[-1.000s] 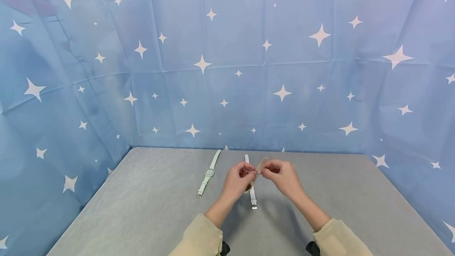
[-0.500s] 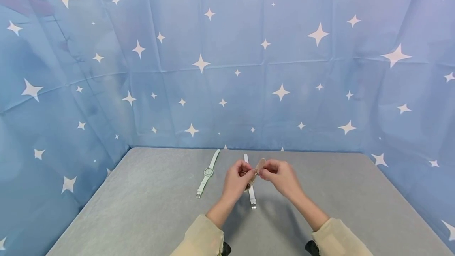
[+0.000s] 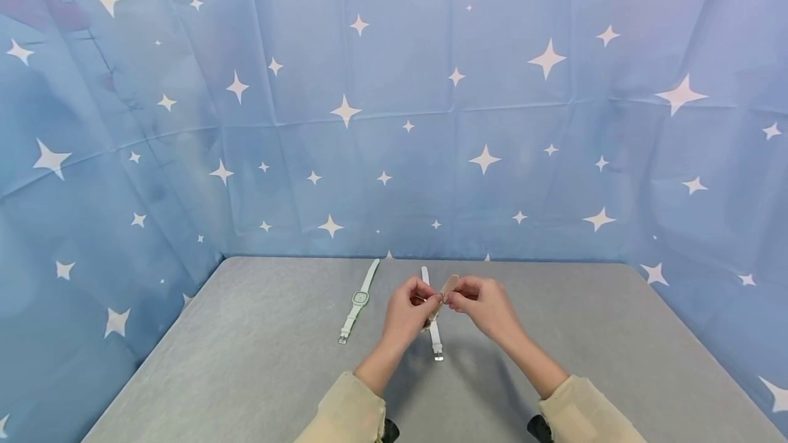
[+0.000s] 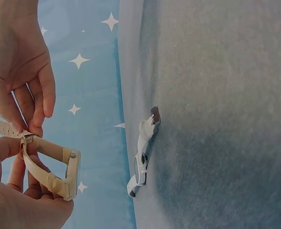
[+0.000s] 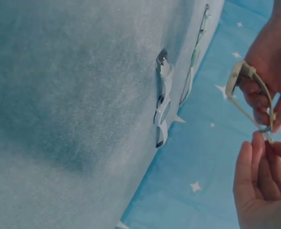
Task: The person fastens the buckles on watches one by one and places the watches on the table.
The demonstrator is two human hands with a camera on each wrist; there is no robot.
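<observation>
A beige wristwatch [image 4: 72,176] is held above the table, its strap bent into a loop. In the left wrist view the punched strap end [image 4: 3,128] passes through the metal buckle [image 4: 29,138]. My left hand [image 3: 405,314] grips the watch by its band near the buckle. The fingertips of my right hand [image 3: 490,307] pinch the strap close beside the buckle. Below the hands a white wristwatch [image 3: 436,342] lies flat, partly covered by the left hand and the beige watch in the head view.
To the left, a pale green wristwatch [image 3: 360,299] lies stretched out on the grey table [image 3: 246,361]. A blue star-patterned cloth [image 3: 394,149] hangs behind and at the sides of the table. Light sleeves [image 3: 347,409] cover both forearms.
The strap end has drawn in slightly toward the left hand, and the right fingertips have shifted a little left with it. Both hands otherwise keep their hold.
</observation>
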